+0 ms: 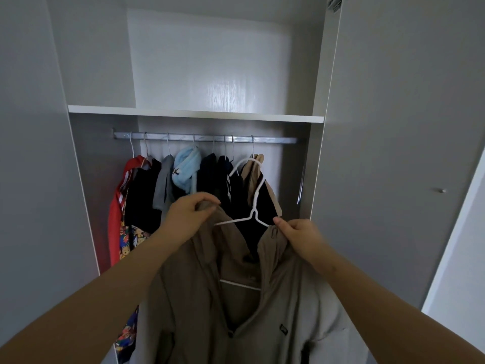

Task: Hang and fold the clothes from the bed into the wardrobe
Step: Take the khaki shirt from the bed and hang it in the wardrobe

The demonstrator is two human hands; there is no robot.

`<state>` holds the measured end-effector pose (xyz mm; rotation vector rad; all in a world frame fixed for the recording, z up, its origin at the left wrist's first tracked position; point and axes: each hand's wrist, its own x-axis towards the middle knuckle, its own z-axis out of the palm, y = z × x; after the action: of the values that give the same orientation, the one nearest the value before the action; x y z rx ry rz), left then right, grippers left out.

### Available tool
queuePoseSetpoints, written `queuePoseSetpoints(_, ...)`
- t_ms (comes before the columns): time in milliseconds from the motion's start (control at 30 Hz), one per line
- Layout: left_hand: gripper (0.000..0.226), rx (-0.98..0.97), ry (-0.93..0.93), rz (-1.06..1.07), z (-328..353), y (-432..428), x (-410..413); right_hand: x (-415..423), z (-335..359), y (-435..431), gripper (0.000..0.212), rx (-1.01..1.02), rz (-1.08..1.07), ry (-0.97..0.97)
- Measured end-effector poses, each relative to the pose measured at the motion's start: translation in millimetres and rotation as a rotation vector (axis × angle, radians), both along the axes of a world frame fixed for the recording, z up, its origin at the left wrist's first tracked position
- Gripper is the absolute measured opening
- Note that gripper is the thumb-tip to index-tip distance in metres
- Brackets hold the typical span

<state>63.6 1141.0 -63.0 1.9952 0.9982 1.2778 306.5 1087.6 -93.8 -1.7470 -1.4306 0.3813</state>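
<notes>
I hold a beige jacket point(210, 298) up in front of the open wardrobe. A white hanger point(252, 206) sits inside its shoulders, with the hook pointing up toward the rail point(273, 140). My left hand point(189, 219) grips the jacket's left shoulder over the hanger end. At the right shoulder, my right hand point(299, 237) pinches the jacket where the hanger arm goes under the cloth. The hanger's hook is below the rail and not on it.
Several clothes hang on the rail: a red garment point(118, 211), black and grey tops, a light blue scarf point(186, 166), a tan piece point(253, 172). A white shelf point(194, 113) runs above. The open wardrobe door point(399, 153) stands to the right. The rail's right end is bare.
</notes>
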Motion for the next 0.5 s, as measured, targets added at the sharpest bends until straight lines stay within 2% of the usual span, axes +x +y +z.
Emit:
queuePoseSetpoints(100, 0.03, -0.143, -0.407, 0.126, 5.8, -13.1, 11.3, 5.2, -7.6, -2.3, 0.054, -0.013, -0.055, 0.016)
queuePoseSetpoints(167, 0.03, -0.217, -0.433, 0.025, 5.2, -25.3, 19.3, 6.1, -11.1, -4.1, 0.051, -0.02, -0.073, 0.027)
queuePoseSetpoints(200, 0.03, -0.286, -0.379, -0.088, 2.8, -30.8, 21.2, 7.2, -12.2, -5.0, 0.05, -0.01, -0.085, 0.051)
queuePoseSetpoints(267, 0.026, -0.51, -0.142, -0.292, -1.9, -39.7, 20.7, 11.4, -14.2, -6.9, 0.052, 0.014, -0.128, 0.1)
queuePoseSetpoints(333, 0.02, -0.623, 0.141, -0.311, -11.0, -39.4, 18.2, 17.7, -17.5, -8.6, 0.052, 0.034, -0.186, 0.119)
queuePoseSetpoints(400, 0.015, -0.549, 0.201, -0.163, -18.0, -32.5, 19.6, 24.6, -22.4, -10.3, 0.051, 0.045, -0.221, 0.143)
queuePoseSetpoints(433, 0.014, -0.439, 0.209, -0.071, -21.4, -27.2, 21.3, 27.2, -24.7, -11.4, 0.051, 0.046, -0.229, 0.157)
queuePoseSetpoints(500, 0.028, -0.059, 0.401, 0.075, -27.2, -13.7, 27.2, 30.6, -29.0, -13.6, 0.048, 0.037, -0.222, 0.18)
